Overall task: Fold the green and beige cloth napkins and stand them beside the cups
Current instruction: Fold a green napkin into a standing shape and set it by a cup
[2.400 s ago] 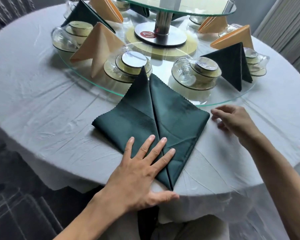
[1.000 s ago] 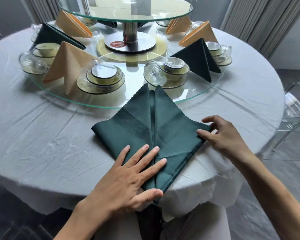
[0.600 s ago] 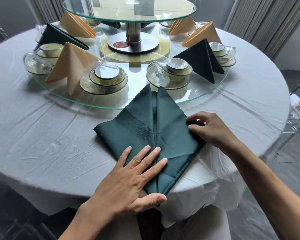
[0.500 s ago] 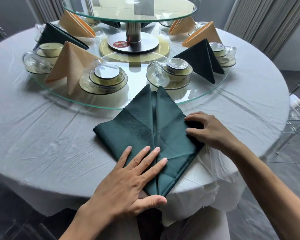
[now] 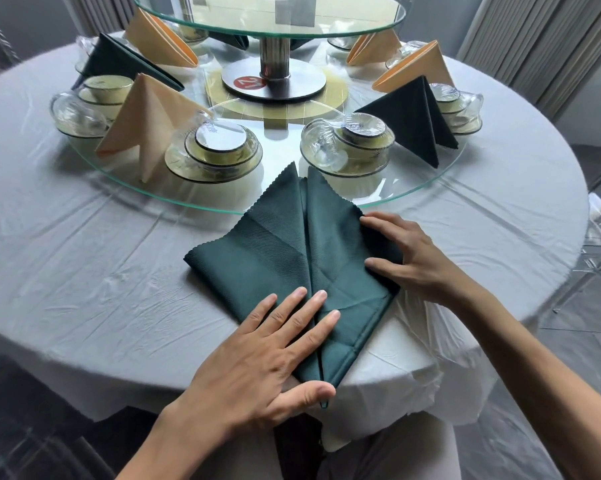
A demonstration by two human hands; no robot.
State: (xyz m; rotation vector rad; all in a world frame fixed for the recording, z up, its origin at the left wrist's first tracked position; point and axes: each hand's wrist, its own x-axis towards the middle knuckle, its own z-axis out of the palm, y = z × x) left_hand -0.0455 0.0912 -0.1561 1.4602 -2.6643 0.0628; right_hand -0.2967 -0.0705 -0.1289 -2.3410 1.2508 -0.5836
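napkin [image 5: 292, 268] – flat at table's [image 5: 84, 271] near edge, tip overhanging | left hand [image 5: 267, 355] – fingers straight, pressing centre seam | right hand [image 5: 409, 261] – fingers curled on right corner, tucking it | risk: seam springs apart if left lifts; cups [image 5: 349, 140] close behind – a shove could knock them

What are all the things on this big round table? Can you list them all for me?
flat napkin: one, dark green, on the tablecloth at the near edge
standing napkins: six seen, green and beige, on the glass turntable
cup sets: several, clear and pale green, around the turntable
glass turntable: two tiers, clear, table centre
tablecloth: one, white
left hand: flat on the flat napkin
right hand: pinching the flat napkin's right corner
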